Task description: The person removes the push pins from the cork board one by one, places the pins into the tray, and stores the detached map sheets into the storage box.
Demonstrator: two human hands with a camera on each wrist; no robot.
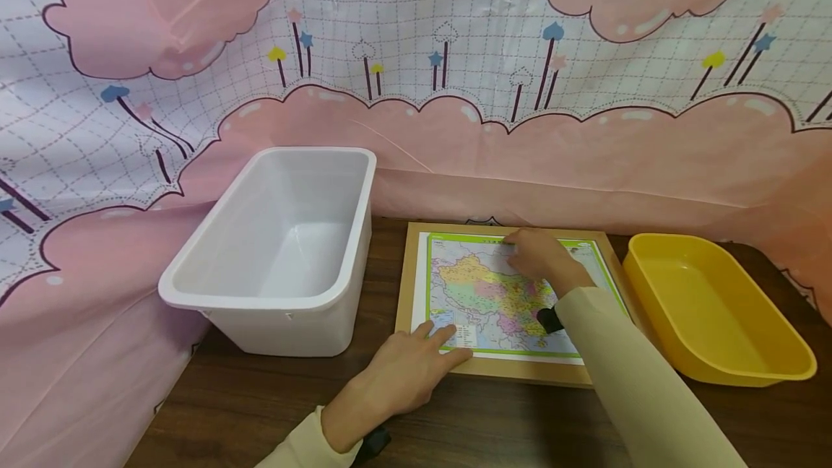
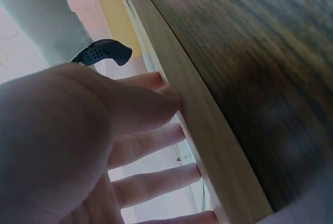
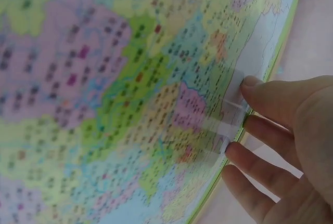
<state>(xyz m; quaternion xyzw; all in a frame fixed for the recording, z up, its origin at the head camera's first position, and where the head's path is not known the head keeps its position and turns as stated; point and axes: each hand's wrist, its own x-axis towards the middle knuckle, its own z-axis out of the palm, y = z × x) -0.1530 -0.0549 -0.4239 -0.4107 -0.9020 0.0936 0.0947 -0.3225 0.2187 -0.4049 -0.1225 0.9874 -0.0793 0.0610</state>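
Observation:
A map sheet with a green border [image 1: 481, 291] lies on a shallow wooden-edged board [image 1: 520, 370] on the dark table. My left hand [image 1: 406, 370] rests spread at the board's near left corner; in the left wrist view the fingers of this hand [image 2: 151, 146] lie spread along the wooden edge [image 2: 200, 109]. My right hand [image 1: 542, 255] reaches over the map to its far edge. The right wrist view has the fingertips of that hand [image 3: 281, 146] touching the border of the map [image 3: 171, 104], fingers slightly bent and apart.
A deep white bin [image 1: 325, 302] stands to the left of the board. At the right, a yellow tray [image 1: 702, 302] sits close beside the board's edge. Behind the table hangs a pink and white patterned cloth [image 1: 416, 143].

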